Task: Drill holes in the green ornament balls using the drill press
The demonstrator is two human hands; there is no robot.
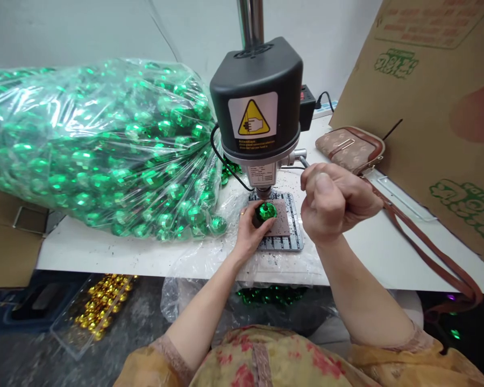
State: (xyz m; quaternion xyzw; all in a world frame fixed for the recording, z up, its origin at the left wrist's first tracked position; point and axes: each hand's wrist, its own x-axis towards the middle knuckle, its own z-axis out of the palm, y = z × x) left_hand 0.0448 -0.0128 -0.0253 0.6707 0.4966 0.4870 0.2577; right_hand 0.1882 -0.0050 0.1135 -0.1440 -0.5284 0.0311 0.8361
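Our left hand (253, 228) pinches a green faceted ball (268, 212) between thumb and fingertips, the drill chuck (263, 192) just above; our right hand (333, 199) curls round the lever (304, 161). We judge drilling in hand, demanding steadiness next.

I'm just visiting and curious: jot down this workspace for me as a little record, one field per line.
Machine: black-topped drill press, warning label on its front
Left hand: holding a green faceted ball beneath the press
Right hand: closed around the lever
Under the ball: pinkish board on a slotted metal base, dark specks scattered about
Left of press: clear plastic bag full of green balls
Right of press: patterned pouch, cardboard
Below table, left: clear bin of gold balls
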